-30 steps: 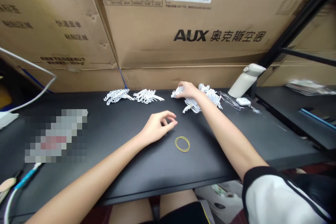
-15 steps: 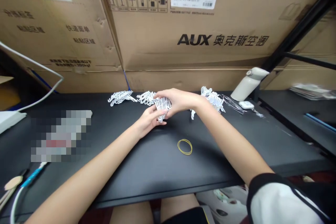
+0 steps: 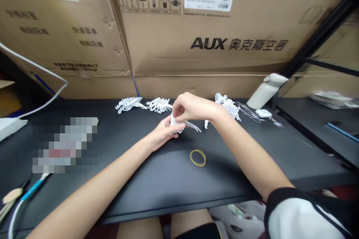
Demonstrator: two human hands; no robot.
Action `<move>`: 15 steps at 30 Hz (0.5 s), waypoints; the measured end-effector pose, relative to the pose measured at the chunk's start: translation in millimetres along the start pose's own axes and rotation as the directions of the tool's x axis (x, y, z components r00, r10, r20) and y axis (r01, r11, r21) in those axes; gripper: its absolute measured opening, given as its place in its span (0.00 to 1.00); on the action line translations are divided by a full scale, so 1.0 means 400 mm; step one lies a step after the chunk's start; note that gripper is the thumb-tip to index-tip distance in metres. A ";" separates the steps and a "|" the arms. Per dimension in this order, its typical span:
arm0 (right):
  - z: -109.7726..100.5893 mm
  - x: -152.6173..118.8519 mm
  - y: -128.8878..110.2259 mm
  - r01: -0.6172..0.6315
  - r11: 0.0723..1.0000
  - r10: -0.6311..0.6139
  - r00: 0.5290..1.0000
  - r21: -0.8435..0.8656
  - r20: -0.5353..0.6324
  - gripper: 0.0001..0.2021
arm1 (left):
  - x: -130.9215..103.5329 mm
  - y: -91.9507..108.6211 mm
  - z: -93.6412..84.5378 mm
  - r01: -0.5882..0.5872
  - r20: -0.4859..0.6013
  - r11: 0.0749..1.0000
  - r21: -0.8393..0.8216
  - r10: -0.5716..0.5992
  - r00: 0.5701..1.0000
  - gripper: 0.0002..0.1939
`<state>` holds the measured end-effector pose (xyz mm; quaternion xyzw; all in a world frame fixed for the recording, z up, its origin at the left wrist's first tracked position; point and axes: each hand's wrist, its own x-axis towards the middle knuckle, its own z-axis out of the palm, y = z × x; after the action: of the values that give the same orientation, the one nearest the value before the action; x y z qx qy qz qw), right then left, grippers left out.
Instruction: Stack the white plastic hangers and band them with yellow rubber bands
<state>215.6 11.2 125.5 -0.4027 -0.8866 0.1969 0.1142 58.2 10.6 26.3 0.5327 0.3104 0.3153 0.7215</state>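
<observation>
A bundle of white hooks (image 3: 193, 126) is held near the middle of the black table, its thin ends pointing right. My left hand (image 3: 164, 132) wraps round the bundle from the left and below, thumb across it. From above, my right hand (image 3: 186, 107) touches the same bundle with bent fingers; its fingertips are partly hidden, so its exact grip is unclear. Two piles of similar white hooks, one at the left (image 3: 129, 105) and one nearer (image 3: 159, 105), lie behind. More white hooks (image 3: 231, 109) lie beyond my right forearm. A yellow rubber band (image 3: 198, 158) rests in front.
Large cardboard boxes (image 3: 207, 59) stand along the back of the black table (image 3: 157, 183). At the back right are a white bottle (image 3: 265, 91), glasses (image 3: 249, 112) and a small white case (image 3: 263, 113). A blurred-out object (image 3: 67, 145) and a cable lie left.
My right hand has shifted slightly and its fingers now bend down onto the bundle. The bundle has turned, so its thin ends show to the right.
</observation>
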 end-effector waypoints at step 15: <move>0.045 0.008 -0.037 -0.081 0.913 0.073 0.997 -0.400 -0.035 0.07 | 0.000 0.002 0.001 -0.003 -0.105 0.996 0.093 0.012 0.994 0.22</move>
<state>197.0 0.4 116.2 -0.4539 -0.8905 0.0117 0.0301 58.4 10.5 27.0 0.5495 0.3604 0.3309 0.6773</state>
